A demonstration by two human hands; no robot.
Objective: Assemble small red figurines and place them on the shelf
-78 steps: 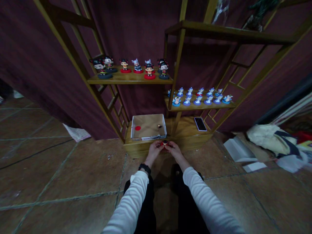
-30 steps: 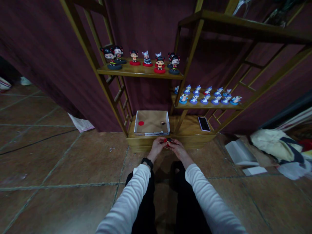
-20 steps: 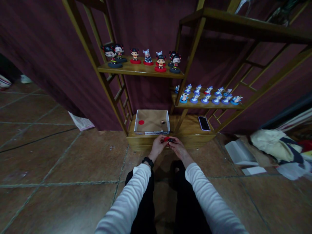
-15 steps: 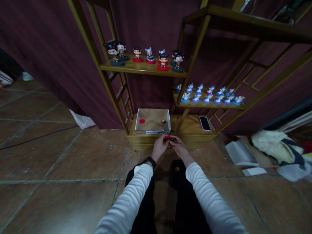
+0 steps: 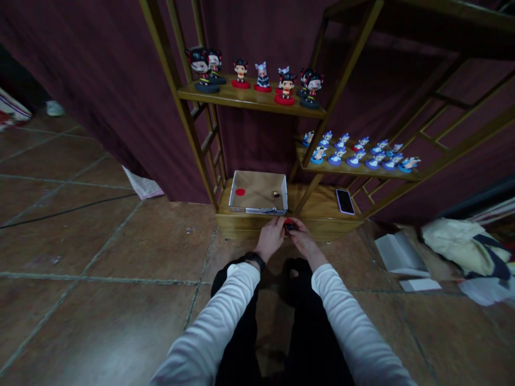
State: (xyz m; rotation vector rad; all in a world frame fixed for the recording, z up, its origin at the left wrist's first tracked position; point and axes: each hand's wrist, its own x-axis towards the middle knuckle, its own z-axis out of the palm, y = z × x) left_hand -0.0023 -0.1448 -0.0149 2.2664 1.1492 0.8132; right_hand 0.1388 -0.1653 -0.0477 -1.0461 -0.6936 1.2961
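Observation:
My left hand [image 5: 272, 236] and my right hand [image 5: 304, 239] meet just in front of the low cabinet, fingers closed around a small red-and-black figurine [image 5: 288, 225]. The fingers cover much of it, and whether its red and black parts are joined I cannot tell. Beyond my hands, an open shallow cardboard box [image 5: 257, 184] rests on the cabinet top. Inside lie a red round base [image 5: 240, 192] at the left and a small dark-and-pale figurine piece [image 5: 276, 194] at the right.
The upper shelf [image 5: 249, 99] bears several figurines on red or black bases. Several blue and white ones stand on the lower right shelf [image 5: 362, 167]. A phone [image 5: 345, 201] lies on the cabinet. Wooden posts frame the space; a white carton [image 5: 400, 254] sits on the floor at right.
My view has shifted, so the shelves sit higher and further right. Both hands remain together at the figurine, which has turned slightly between the fingers.

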